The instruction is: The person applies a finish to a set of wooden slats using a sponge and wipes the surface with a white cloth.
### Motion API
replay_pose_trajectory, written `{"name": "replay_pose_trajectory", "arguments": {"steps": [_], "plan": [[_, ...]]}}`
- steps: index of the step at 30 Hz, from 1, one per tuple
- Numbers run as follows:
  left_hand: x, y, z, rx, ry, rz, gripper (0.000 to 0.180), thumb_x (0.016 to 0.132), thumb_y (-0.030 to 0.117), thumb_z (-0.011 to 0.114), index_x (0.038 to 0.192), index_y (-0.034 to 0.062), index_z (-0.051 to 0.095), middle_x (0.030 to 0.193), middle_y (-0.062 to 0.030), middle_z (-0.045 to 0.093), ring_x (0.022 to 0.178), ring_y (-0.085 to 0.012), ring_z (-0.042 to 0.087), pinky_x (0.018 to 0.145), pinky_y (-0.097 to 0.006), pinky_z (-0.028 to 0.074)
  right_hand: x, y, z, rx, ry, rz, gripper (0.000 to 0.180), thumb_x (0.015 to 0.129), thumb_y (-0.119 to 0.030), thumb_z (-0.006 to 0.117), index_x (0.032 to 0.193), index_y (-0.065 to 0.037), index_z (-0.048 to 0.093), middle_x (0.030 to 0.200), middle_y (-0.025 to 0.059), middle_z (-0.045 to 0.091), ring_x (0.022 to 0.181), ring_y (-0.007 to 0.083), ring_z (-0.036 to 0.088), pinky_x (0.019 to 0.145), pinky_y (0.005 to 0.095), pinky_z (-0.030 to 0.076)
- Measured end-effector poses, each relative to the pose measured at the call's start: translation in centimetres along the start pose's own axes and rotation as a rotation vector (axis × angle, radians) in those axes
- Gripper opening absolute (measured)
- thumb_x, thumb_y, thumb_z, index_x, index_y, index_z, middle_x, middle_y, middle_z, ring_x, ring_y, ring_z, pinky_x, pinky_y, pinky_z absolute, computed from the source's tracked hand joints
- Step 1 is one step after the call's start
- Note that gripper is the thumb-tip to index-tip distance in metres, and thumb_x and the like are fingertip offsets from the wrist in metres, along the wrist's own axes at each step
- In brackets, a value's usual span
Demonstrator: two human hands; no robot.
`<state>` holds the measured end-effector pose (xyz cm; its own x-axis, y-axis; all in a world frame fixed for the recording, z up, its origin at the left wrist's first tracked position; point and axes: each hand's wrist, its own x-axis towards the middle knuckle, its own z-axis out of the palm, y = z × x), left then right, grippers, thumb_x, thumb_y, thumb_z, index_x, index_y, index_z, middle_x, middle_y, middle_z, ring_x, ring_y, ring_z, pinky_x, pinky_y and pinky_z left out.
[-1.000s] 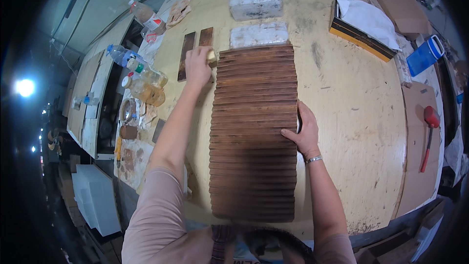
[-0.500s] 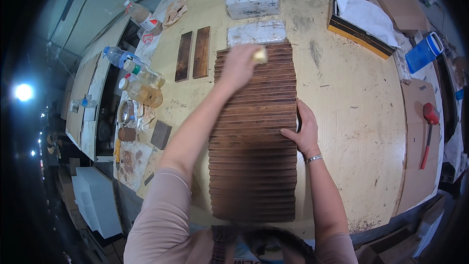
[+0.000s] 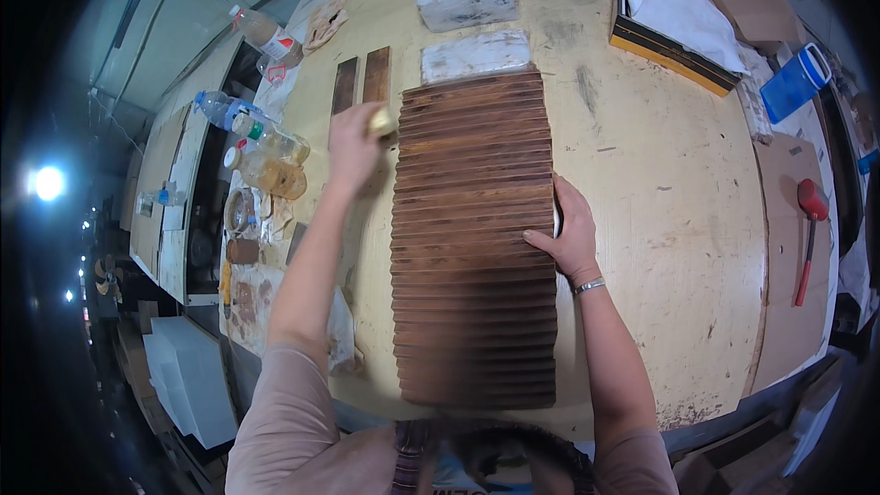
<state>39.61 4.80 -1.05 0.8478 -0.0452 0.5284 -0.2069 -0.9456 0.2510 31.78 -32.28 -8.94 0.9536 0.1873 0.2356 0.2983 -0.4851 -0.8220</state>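
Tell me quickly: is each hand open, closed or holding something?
Left hand: closed, holding a small pale yellow pad.
Right hand: open, thumb on the ridged brown panel, at its right edge.

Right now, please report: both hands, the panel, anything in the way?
Left hand gripping pale yellow pad, left of ribbed brown panel. Right hand on panel's right edge. Two loose strips near left hand.

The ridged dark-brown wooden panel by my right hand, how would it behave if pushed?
The ridged dark-brown wooden panel is probably stiff crosswise, given its straight ridges. It might shift or flex between ridges, as its side edges look uneven. Lying broad and flat, it seems unlikely to tip or roll.
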Motion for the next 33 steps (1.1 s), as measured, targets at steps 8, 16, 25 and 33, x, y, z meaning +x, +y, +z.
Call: {"name": "replay_pose_trajectory", "arguments": {"steps": [8,16,25,33], "plan": [[1.0,7.4,4.6,-0.226,-0.143,0.191,0.041,0.076,-0.005,0.070,0.113,0.0124,0.071,0.115,-0.0086,0.070,0.111,-0.0322,0.061,0.098,-0.043,0.048,-0.1,0.2,-0.4,0.011,-0.020,0.019,0.101,0.062,-0.034,0.088,0.147,-0.002,0.045,0.142,0.0199,0.056,0.133,0.0385,0.050,0.114,0.0454,0.039],[-2.3,-2.7,-1.2,-0.053,-0.084,-0.113,0.044,0.077,-0.005,0.067,0.117,0.0131,0.070,0.116,-0.0098,0.070,0.112,-0.0348,0.059,0.101,-0.045,0.046,-0.1,0.1,0.3,-0.004,-0.007,0.030,0.098,0.063,-0.035,0.088,0.146,-0.001,0.047,0.141,0.0212,0.056,0.133,0.0389,0.050,0.114,0.0450,0.039],[-1.3,0.9,0.1,0.064,-0.069,-0.071,0.044,0.077,-0.006,0.068,0.117,0.0129,0.069,0.117,-0.0085,0.069,0.113,-0.0341,0.059,0.099,-0.045,0.046,0.0,0.2,0.0,0.035,-0.011,0.030,0.099,0.064,-0.038,0.086,0.146,0.001,0.047,0.142,0.0221,0.056,0.133,0.0394,0.050,0.115,0.0451,0.038],[2.1,9.5,4.4,-0.243,-0.128,0.257,0.045,0.079,-0.008,0.065,0.117,0.0150,0.069,0.123,-0.0059,0.066,0.121,-0.0282,0.057,0.105,-0.043,0.043,-0.1,0.6,0.1,0.047,-0.018,0.031,0.100,0.063,-0.039,0.086,0.146,0.001,0.046,0.142,0.0219,0.056,0.133,0.0390,0.049,0.115,0.0447,0.038]]}}
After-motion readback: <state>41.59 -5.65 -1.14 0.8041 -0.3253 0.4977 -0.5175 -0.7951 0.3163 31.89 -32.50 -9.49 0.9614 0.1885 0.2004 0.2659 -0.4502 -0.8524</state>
